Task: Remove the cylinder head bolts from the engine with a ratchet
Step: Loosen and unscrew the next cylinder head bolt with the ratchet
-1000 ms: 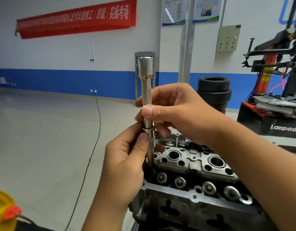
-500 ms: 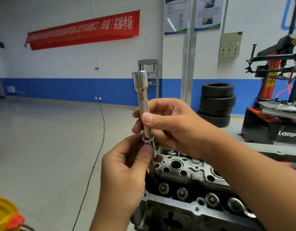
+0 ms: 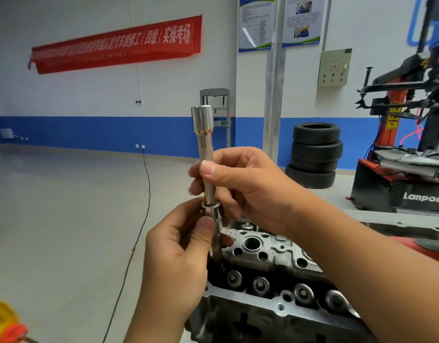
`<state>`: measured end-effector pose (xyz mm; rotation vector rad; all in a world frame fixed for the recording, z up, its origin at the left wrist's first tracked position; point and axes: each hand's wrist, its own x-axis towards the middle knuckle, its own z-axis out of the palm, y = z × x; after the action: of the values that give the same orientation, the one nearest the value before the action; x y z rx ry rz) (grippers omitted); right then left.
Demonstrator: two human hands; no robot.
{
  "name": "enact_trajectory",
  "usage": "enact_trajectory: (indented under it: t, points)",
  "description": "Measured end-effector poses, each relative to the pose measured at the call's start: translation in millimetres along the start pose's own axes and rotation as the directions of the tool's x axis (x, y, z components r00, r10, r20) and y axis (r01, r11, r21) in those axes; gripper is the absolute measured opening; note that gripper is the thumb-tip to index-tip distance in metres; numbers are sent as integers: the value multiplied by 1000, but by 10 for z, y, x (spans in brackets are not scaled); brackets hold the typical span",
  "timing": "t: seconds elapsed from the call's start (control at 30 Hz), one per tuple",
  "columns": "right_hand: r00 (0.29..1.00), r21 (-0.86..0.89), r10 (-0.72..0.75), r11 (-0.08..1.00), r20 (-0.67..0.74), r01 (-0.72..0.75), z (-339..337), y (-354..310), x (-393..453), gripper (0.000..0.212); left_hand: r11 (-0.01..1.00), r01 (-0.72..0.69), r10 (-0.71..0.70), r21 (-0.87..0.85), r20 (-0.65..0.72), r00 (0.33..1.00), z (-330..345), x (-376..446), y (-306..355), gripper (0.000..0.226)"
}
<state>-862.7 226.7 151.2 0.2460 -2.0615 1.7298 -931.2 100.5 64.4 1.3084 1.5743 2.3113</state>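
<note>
We have a cylinder head bolt (image 3: 217, 240) lifted partly out of the cylinder head (image 3: 270, 258), still seated in the extension bar (image 3: 205, 154) standing upright above the head's left end. Our right hand (image 3: 248, 191) pinches the bar's shaft; our left hand (image 3: 181, 251) pinches the bolt just below. We judge we are freeing a loosened bolt; next, pull it off the socket and set it aside.

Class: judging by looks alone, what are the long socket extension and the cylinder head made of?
Socket extension: probably chromed steel, with a bright mirror sheen and reflections. Cylinder head: seemingly cast aluminium, dull pale grey with a matte, slightly grainy surface and machined bores.
</note>
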Motion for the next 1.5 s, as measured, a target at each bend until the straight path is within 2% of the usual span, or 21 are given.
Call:
enact_trajectory:
  t: [0.13,0.2,0.33,0.47,0.6,0.7,0.77,0.87,1.0,1.13,1.2,1.27,1.33,1.4,1.5]
  points:
    - [993,3,-45,999,-111,46,46,11,12,25,999,9,-3,48,-117,993,-26,7,-25,28]
    - [990,-1,-57,998,-129,57,40,15,21,21,998,0,6,56,-120,993,-26,5,-27,33]
    - [989,-26,-59,998,-135,56,15,-12,21,24,995,-37,45,89,-86,995,-31,-12,-41,20]
    - [986,-100,-80,993,-144,66,20,4,-6,25,980,-62,75,187,-63,995,-36,-20,-19,27]
    - [972,-316,-141,946,-188,76,57,11,-14,32,979,-1,-1,204,12,1000,-15,-21,-12,36]
    - [973,-370,-154,925,-170,82,68,-11,-16,34,989,18,-31,148,85,996,-9,-30,21,32]
    - [983,-342,-113,938,-146,57,60,-27,-22,31,993,26,-37,114,98,994,-8,-28,28,23]
    - [990,-277,-83,960,-118,47,72,-28,-34,21,998,28,-28,64,3,1000,-20,-17,13,17]
    - [983,-236,-100,970,-156,61,59,-12,-40,27,993,8,3,118,-91,996,-25,-19,-19,31]
    - [985,-189,-87,980,-147,58,30,-12,-17,23,996,6,-2,91,-38,999,-29,-16,-28,15]
    - [992,-153,-59,987,-112,41,10,-7,-7,21,999,37,-38,14,29,999,-22,-19,-9,26]
    - [997,-105,-14,995,-70,6,-19,-10,-2,25,999,53,-52,-14,51,997,-13,-17,22,24]
    - [999,-67,17,998,-47,-20,-27,-8,-1,28,999,41,-41,-20,7,999,-3,-13,35,19]
    - [998,-41,5,999,-60,-7,-9,15,-4,19,999,41,-43,-34,-47,998,-1,-6,15,17]
    - [993,23,-24,999,-117,26,4,53,11,19,1000,10,-8,22,-96,995,-5,-2,14,25]
